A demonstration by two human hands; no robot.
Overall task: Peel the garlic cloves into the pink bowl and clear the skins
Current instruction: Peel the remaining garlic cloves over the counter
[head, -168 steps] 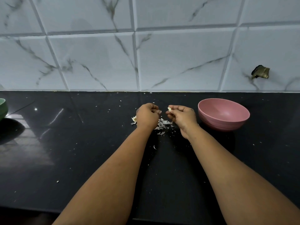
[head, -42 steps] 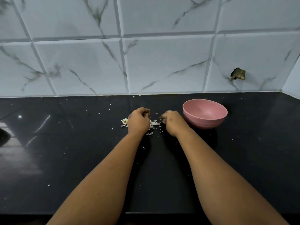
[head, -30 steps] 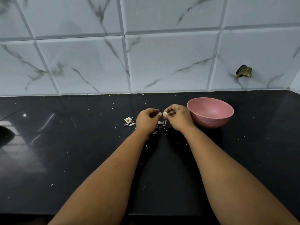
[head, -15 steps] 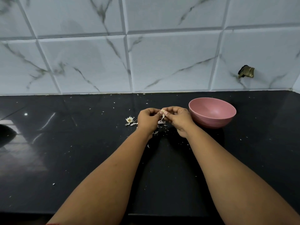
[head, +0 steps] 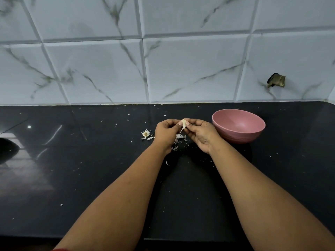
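Note:
A small pale garlic clove (head: pixel 183 123) is held above the black counter, pinched between the fingertips of my left hand (head: pixel 165 132) and my right hand (head: pixel 199 134). A thin strip of skin hangs down from the clove. The pink bowl (head: pixel 239 126) stands on the counter just right of my right hand; what lies inside it is hidden from this angle. A heap of torn white skins (head: pixel 178 139) lies on the counter beneath my hands. The dry garlic root end (head: pixel 146 133) with bits of skin rests left of my left hand.
The black glossy counter (head: pixel 81 169) is sprinkled with tiny skin flakes. A marble-tiled wall (head: pixel 163 60) rises right behind it, with a dark broken patch (head: pixel 276 80) at the right. A dark rounded shape (head: pixel 7 148) shows at the left edge.
My hands went down to the skin heap, came up with a clove between them, and now a strip of skin hangs peeled from it.

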